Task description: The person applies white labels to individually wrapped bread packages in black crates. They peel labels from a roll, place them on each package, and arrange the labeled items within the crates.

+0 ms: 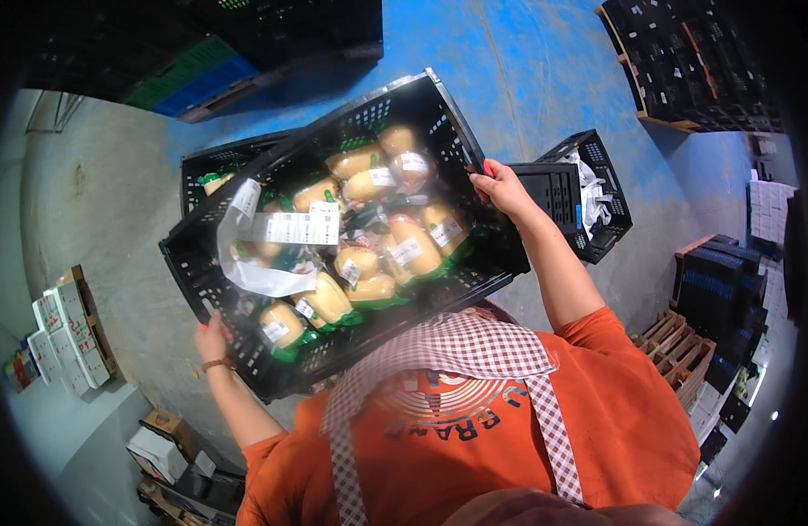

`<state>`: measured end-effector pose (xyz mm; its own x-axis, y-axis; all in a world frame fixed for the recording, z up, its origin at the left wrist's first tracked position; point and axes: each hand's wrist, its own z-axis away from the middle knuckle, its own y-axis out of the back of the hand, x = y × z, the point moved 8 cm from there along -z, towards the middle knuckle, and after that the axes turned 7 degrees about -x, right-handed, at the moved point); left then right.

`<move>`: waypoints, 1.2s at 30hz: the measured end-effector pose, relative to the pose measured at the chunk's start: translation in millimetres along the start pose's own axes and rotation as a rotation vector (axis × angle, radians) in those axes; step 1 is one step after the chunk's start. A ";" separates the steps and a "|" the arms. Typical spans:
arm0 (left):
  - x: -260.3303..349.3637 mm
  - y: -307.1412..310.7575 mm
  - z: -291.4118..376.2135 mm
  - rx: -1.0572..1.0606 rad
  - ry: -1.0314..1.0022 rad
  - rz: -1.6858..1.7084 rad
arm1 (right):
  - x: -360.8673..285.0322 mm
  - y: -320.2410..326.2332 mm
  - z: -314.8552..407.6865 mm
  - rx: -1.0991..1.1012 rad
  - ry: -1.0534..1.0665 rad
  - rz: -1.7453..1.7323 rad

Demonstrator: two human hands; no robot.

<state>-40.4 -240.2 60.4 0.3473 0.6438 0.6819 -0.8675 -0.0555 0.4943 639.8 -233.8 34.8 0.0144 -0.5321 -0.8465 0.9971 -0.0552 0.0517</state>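
A black plastic crate [443, 105] is held tilted in front of my body, between both hands. My left hand [214, 342] grips its short end at the lower left. At the opposite short end, my right hand [499, 187] has its fingers hooked on the rim. Inside lie several bagged, pale yellow vegetables or fruits [413, 253] in clear film with green ends and white labels. A strip of printed labels [292, 228] on white backing curls over them. Another black crate [200, 158] with similar bagged produce shows partly behind the held one.
Beyond my right hand is a black crate [617, 217] holding white backing strips, beside a dark crate [548, 191]. Tall crate stacks stand on pallets [670, 121] at the top. Wooden pallets [680, 348] are at right; white boxes [68, 335] and cardboard boxes [170, 427] at left.
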 end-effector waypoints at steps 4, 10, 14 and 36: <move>-23.0 -32.0 63.2 0.067 -0.039 0.004 | 31.6 39.8 13.5 -0.011 0.087 0.114; -14.1 -112.1 129.6 0.079 -0.102 0.000 | 95.6 147.1 64.1 0.059 0.038 0.035; 20.6 -205.5 138.8 -0.035 -0.186 -0.021 | 106.1 239.2 111.3 0.173 0.028 -0.039; 110.9 -433.4 152.7 0.121 -0.578 -0.470 | 82.5 372.6 157.0 0.840 0.628 0.862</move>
<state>428.5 -261.3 4.1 0.8318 0.1188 0.5423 -0.5482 0.0218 0.8361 1000.9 -430.9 67.4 0.8616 -0.1996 -0.4667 0.3116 -0.5178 0.7968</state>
